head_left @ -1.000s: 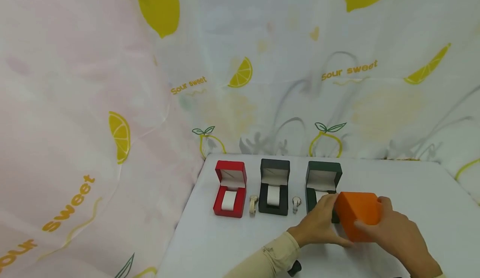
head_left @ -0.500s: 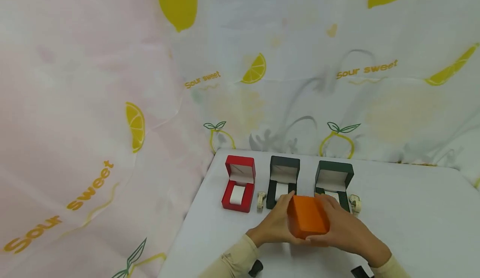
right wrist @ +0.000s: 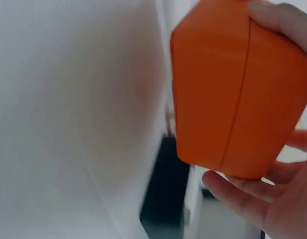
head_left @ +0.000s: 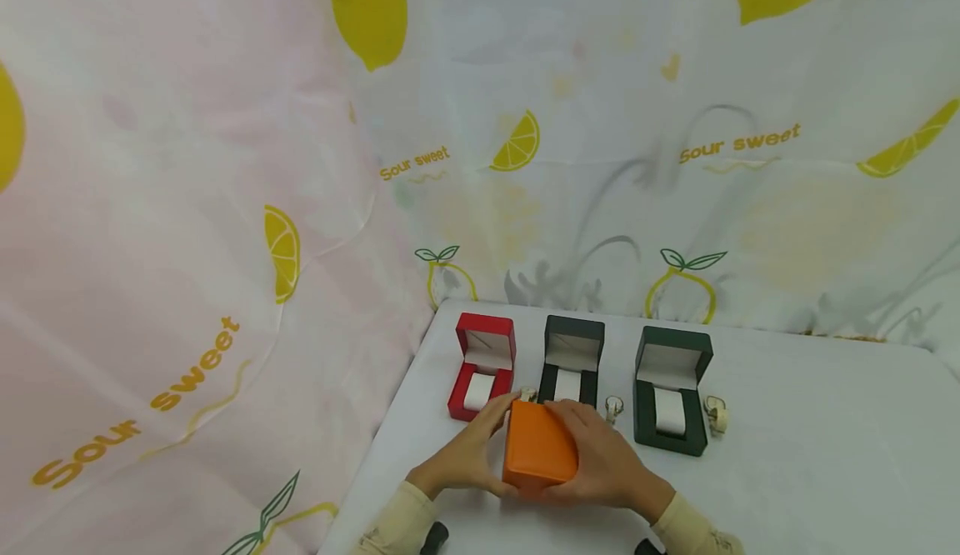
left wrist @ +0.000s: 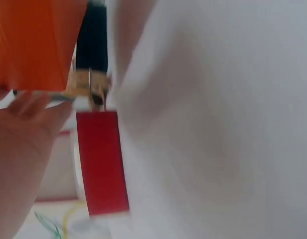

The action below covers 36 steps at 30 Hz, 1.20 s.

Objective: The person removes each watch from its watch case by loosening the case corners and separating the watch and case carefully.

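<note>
My left hand (head_left: 461,463) and my right hand (head_left: 603,463) are both bare, with no rings and no gloves on them. Each arm wears a long sleeve of pale cream cloth; the left sleeve (head_left: 393,522) ends in a snug cuff at the wrist, and the right sleeve (head_left: 686,526) does the same. Under each wrist sits a small black device, the left one (head_left: 433,537) rounded at its end, the right one (head_left: 645,547) barely showing at the picture's lower edge.

The head view looks forward and down from above and behind both hands, across the tabletop (head_left: 810,455). Each wrist view sits very close beside its hand. All 3 share the orange box (head_left: 540,453) (left wrist: 36,42) (right wrist: 238,94).
</note>
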Motion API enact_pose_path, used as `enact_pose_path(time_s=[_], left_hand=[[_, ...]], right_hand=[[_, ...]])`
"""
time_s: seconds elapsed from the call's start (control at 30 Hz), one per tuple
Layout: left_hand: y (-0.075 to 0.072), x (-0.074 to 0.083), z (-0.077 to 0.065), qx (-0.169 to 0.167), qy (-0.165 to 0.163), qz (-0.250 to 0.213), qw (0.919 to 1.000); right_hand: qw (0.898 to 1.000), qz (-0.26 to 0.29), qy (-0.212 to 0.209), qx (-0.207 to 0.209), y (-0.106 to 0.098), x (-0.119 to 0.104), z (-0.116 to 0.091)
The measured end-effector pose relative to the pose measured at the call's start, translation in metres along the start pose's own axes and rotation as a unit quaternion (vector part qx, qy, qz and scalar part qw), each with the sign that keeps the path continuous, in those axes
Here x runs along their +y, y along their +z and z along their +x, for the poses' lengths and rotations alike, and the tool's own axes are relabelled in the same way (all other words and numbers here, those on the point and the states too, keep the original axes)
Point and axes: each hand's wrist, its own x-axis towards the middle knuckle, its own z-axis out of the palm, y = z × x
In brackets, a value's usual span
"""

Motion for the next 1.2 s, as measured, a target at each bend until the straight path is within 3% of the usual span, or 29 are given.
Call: enact_pose_path(time_s=[0.13, 0.23, 0.3, 0.47, 0.63, 0.77, 0.9, 1.03, 1.2], left_hand=[[-0.016, -0.017, -0.03, -0.013, -0.047, -0.027, 0.9984], [-0.026, -0.03, -0.047, -0.02, -0.05, -0.056, 0.997], [-0.032, -0.036, -0.056, -0.024, -0.05, -0.061, 0.9966], [-0.046, -0.049, -0.074, -0.034, -0.09, -0.069, 0.993], [-0.057, -0.058, -0.085, -0.042, -0.106, -0.097, 0.9887], [-0.062, -0.063, -0.087, -0.05, -0.083, -0.122, 0.9878], [-0.064, -0.067, -0.089, -0.057, -0.08, -0.136, 0.9858], [-0.062, -0.07, -0.092, -0.044, -0.115, -0.104, 0.987], [-0.061, -0.073, -0.093, -0.019, -0.104, -0.037, 0.9937]], right_hand=[[0.999, -0.014, -0.019, 0.021, 0.031, -0.022, 0.006], [0.999, -0.024, -0.034, 0.028, 0.052, -0.034, 0.012], [0.998, -0.029, -0.042, 0.031, 0.063, -0.042, 0.018], [0.998, -0.03, -0.044, 0.028, 0.086, -0.058, 0.031], [0.998, -0.036, -0.043, 0.034, 0.1, -0.067, 0.038], [0.998, -0.041, -0.042, 0.032, 0.104, -0.07, 0.041], [0.999, 0.002, -0.025, -0.025, 0.1, -0.067, 0.04], [0.994, 0.076, 0.003, -0.081, 0.093, -0.059, 0.039], [0.99, 0.113, -0.004, -0.084, 0.094, -0.052, 0.041]])
